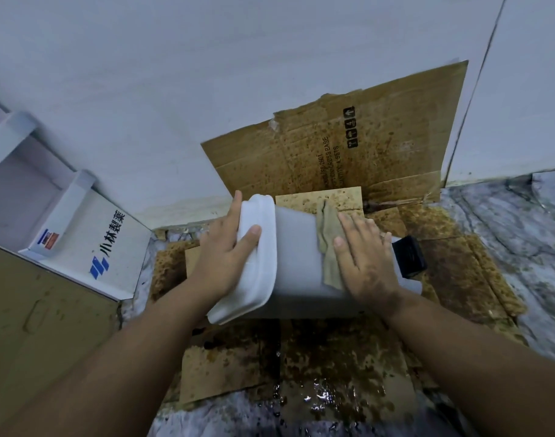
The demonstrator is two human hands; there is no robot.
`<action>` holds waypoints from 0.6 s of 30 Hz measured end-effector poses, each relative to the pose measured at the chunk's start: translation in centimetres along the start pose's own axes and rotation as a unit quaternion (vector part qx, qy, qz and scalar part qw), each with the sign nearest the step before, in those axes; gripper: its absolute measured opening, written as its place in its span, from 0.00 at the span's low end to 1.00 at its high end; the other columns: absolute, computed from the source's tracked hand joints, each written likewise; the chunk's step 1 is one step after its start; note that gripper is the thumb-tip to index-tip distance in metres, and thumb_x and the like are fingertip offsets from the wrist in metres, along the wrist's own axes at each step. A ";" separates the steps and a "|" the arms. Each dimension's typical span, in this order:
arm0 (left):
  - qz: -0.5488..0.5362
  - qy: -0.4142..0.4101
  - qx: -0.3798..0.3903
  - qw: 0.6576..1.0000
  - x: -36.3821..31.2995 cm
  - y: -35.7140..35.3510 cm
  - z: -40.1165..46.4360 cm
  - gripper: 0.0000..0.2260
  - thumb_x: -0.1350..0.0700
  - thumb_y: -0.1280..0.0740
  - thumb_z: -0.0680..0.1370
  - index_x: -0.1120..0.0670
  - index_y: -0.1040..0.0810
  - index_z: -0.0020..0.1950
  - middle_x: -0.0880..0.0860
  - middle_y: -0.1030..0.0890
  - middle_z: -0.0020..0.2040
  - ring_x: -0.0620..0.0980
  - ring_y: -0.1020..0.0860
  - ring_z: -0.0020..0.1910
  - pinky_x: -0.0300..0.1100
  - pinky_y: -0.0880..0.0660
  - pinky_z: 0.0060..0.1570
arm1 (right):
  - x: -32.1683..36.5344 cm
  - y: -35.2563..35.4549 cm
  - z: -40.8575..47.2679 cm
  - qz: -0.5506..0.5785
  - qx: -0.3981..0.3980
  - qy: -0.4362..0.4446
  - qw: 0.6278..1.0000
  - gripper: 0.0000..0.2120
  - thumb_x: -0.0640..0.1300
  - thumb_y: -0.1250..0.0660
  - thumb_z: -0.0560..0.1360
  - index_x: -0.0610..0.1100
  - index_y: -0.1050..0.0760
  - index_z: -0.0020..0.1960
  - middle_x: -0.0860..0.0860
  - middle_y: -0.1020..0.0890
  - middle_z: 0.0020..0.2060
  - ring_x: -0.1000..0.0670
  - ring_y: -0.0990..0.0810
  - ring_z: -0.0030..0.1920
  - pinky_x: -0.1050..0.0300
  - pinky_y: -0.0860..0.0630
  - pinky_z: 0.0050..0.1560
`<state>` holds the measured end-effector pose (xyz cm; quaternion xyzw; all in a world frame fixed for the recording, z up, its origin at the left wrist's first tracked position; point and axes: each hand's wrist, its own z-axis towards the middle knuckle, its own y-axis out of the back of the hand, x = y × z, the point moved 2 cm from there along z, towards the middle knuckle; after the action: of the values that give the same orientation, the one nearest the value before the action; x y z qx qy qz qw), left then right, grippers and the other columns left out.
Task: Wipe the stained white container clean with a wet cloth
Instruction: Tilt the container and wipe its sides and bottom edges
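A: White container [296,263] lies on its side on stained cardboard [332,357] on the floor; left hand [227,247] grips its rim.

B: Right hand [364,260], fingers flat, presses the cloth [328,244]. Keep firm, overlapping strokes, I'd say.

Stained cardboard [348,357] flat on marble floor [522,234], another sheet [380,137] against wall — white printed box [112,247] left
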<state>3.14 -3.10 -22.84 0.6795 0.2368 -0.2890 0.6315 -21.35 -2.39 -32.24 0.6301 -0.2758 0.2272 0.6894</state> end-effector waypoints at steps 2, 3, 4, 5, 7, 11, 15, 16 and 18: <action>-0.019 0.008 -0.017 1.000 0.6 -0.5 0.2 0.33 0.27 0.50 0.74 0.27 0.55 0.78 0.50 0.36 0.76 0.50 0.42 0.77 0.57 0.50 0.77 | 3.4 -0.6 -0.3 0.001 0.007 0.000 1.000 0.38 0.64 0.66 0.75 0.50 0.52 0.81 0.49 0.50 0.81 0.45 0.56 0.81 0.40 0.61 0.79; -0.039 0.011 -0.019 0.999 0.6 -0.8 0.3 0.33 0.27 0.49 0.73 0.27 0.54 0.78 0.48 0.36 0.75 0.47 0.42 0.76 0.54 0.50 0.77 | 5.8 -0.9 -0.8 0.012 0.007 0.025 1.000 0.37 0.63 0.66 0.75 0.51 0.53 0.81 0.49 0.52 0.81 0.45 0.58 0.81 0.42 0.62 0.79; -0.065 0.008 -0.019 0.998 0.6 -1.0 0.3 0.34 0.27 0.48 0.73 0.28 0.53 0.79 0.46 0.37 0.74 0.42 0.43 0.74 0.50 0.49 0.75 | 8.0 -1.3 -1.4 0.029 0.004 0.058 0.998 0.36 0.61 0.66 0.75 0.52 0.53 0.81 0.52 0.53 0.81 0.47 0.59 0.81 0.44 0.63 0.79; -0.090 0.003 -0.018 0.996 0.5 -1.2 0.3 0.35 0.27 0.47 0.72 0.30 0.52 0.79 0.43 0.39 0.74 0.38 0.44 0.73 0.45 0.49 0.73 | 9.7 -1.4 -2.0 0.056 0.008 0.083 0.995 0.35 0.60 0.65 0.75 0.53 0.53 0.81 0.55 0.53 0.81 0.50 0.59 0.80 0.46 0.64 0.79; -0.122 0.000 -0.016 0.992 0.3 -1.3 0.5 0.36 0.28 0.45 0.72 0.31 0.50 0.79 0.40 0.42 0.75 0.33 0.45 0.72 0.42 0.50 0.71 | 10.8 -1.1 -2.4 0.117 0.017 0.106 0.987 0.34 0.59 0.62 0.75 0.55 0.51 0.80 0.58 0.51 0.81 0.55 0.58 0.80 0.52 0.64 0.79; -0.135 0.006 -0.029 0.990 0.3 -1.6 0.9 0.34 0.31 0.44 0.72 0.31 0.48 0.78 0.40 0.42 0.77 0.37 0.43 0.74 0.45 0.47 0.74 | 4.1 -0.5 0.2 0.071 0.007 0.152 0.986 0.30 0.63 0.54 0.80 0.55 0.44 0.80 0.55 0.41 0.80 0.52 0.48 0.80 0.45 0.52 0.80; -0.124 0.006 -0.035 0.992 -0.2 -2.1 1.0 0.34 0.33 0.44 0.72 0.30 0.47 0.78 0.42 0.40 0.78 0.39 0.41 0.74 0.46 0.45 0.72 | -3.8 -0.1 2.0 0.046 -0.010 -0.028 0.999 0.35 0.64 0.58 0.78 0.47 0.41 0.79 0.45 0.36 0.78 0.43 0.41 0.79 0.39 0.44 0.77; -0.120 0.001 -0.036 0.992 -0.4 -2.2 1.0 0.33 0.33 0.45 0.72 0.30 0.47 0.78 0.42 0.40 0.78 0.37 0.41 0.72 0.45 0.45 0.71 | -4.0 -0.1 2.1 0.035 -0.012 -0.057 0.998 0.37 0.64 0.60 0.77 0.46 0.41 0.79 0.43 0.36 0.78 0.41 0.41 0.78 0.38 0.43 0.77; -0.114 -0.009 -0.033 0.993 -0.5 -2.4 1.0 0.33 0.34 0.45 0.72 0.31 0.47 0.78 0.40 0.40 0.76 0.35 0.41 0.71 0.44 0.46 0.70 | -1.8 -0.2 2.1 0.011 -0.019 -0.072 0.997 0.40 0.63 0.64 0.75 0.45 0.43 0.79 0.42 0.38 0.78 0.40 0.42 0.79 0.37 0.44 0.76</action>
<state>1.04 -3.86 -24.25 0.6241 0.3165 -0.3577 0.6184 -22.72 -4.48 -33.49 0.6283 -0.3361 0.1836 0.6772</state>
